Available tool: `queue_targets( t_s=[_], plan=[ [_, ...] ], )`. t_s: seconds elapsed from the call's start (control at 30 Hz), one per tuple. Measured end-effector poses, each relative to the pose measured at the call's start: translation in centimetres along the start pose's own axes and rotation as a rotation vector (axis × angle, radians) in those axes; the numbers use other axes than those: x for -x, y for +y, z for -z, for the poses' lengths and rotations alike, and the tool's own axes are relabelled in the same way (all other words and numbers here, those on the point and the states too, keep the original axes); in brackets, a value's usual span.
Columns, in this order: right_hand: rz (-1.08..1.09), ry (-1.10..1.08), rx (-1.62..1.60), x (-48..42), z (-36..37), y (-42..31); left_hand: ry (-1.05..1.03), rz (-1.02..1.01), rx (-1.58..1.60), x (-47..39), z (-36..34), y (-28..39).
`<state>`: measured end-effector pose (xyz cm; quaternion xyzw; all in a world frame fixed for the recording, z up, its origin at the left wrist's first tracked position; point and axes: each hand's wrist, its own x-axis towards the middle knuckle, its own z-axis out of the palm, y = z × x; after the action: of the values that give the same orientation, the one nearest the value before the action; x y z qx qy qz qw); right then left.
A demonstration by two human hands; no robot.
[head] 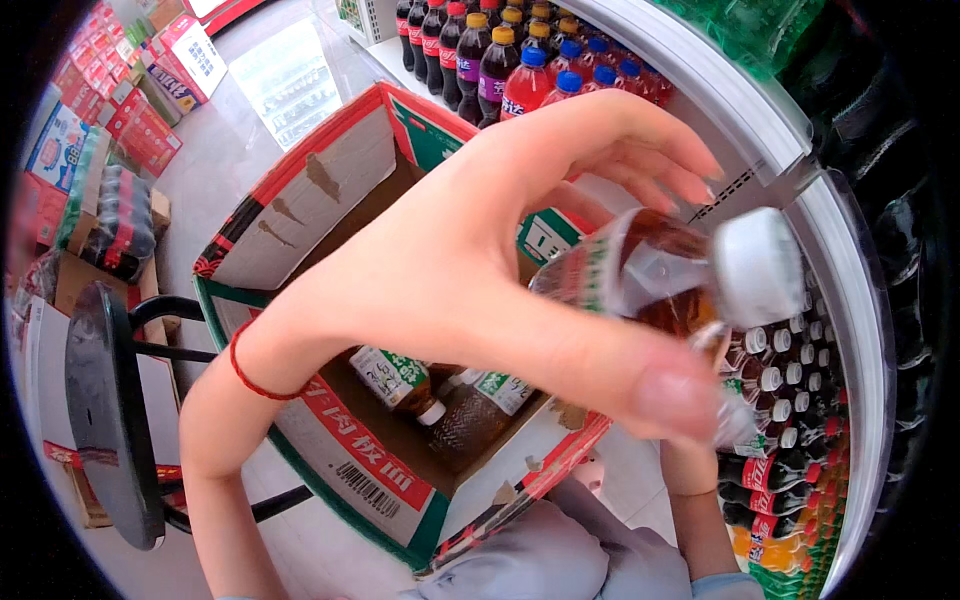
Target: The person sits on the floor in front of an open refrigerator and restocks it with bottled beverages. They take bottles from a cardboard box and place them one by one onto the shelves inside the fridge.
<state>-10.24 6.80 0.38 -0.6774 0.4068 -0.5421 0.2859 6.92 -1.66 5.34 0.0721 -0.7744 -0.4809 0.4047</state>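
My left hand (480,255), with a red cord at the wrist, arches large across the view. Its thumb and curled fingers are spread around a tilted plastic bottle of dark tea (667,262) with a white cap. The visible fingertips stand off the bottle; whether the palm touches it is hidden. From the lower right comes my right forearm (688,469); its hand is mostly hidden behind the left thumb. Beneath the left arm, an open cardboard box (360,442) holds several similar bottles, one with a green and white label (394,379).
Shelves of cola (499,67), red drinks and white-capped bottles curve along the right, with a metal shelf edge (720,82). A black round stool (112,420) stands left of the box. Cartons (142,127) and shrink-wrapped bottles (124,217) line the far left.
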Motion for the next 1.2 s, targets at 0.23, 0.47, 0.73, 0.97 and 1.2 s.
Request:
queue_targets(
  t_s=[0.23, 0.47, 0.73, 0.97, 1.2],
  plan=[
    [0.137, 0.002, -0.194, -0.3, 2.4, 1.8, -0.264, 0.13, -0.065, 0.1, 0.2, -1.1],
    [0.29, -0.084, -0.286, -0.5, 3.1, 2.2, -0.432, 0.377, -0.132, 1.4, -0.8, -0.8],
    [0.32, 0.056, -0.272, 0.1, 6.1, 2.8, -0.47, 0.521, -0.242, 0.8, -0.6, 1.1],
    [0.225, 0.231, -0.299, 2.3, 7.2, 6.1, -0.485, 0.936, 0.267, 0.3, -2.0, 1.4],
    [-0.121, 0.313, -0.691, 1.9, 6.6, 4.0, -0.419, 1.177, 0.541, 0.2, -1.7, 1.0]
  ],
)
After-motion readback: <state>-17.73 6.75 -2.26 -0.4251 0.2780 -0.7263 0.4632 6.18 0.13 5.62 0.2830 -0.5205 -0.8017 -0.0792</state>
